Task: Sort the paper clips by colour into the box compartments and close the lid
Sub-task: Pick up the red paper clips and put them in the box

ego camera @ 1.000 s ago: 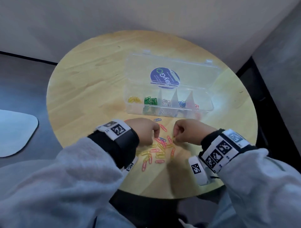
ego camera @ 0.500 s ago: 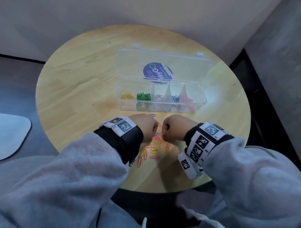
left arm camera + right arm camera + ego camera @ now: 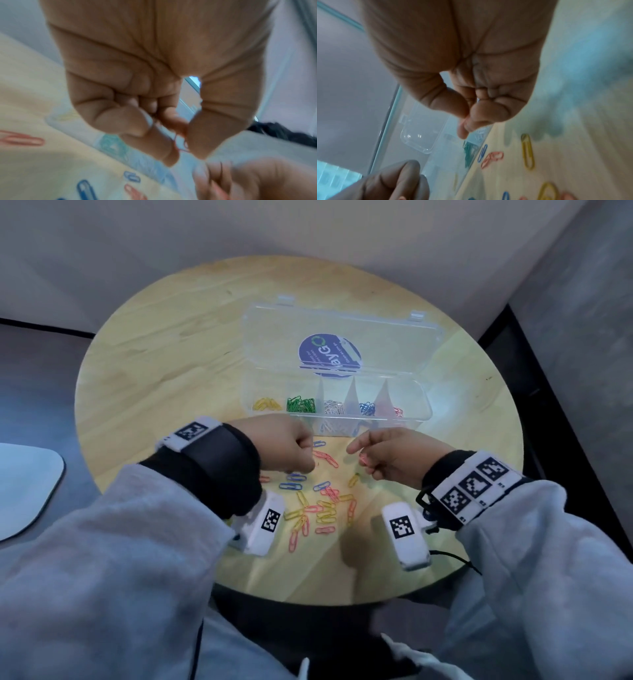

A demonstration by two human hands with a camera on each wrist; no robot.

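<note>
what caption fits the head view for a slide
Both hands pick loose paper clips before the open compartment box on a round table.

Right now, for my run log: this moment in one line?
phase: sorting | left hand: pinches red paper clip | right hand: pinches pink paper clip | box: lid open | loose clips: on table

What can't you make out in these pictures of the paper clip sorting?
- What the left hand pinches: the left wrist view shows only a thin reddish wire between blurred fingertips.
- What the right hand holds: a pink clip shows beneath it in the head view; the right wrist view hides it behind curled fingers.
- The red compartment's contents: a divider of the clear box covers them.
- The lid sticker: its small print is too small.
</note>
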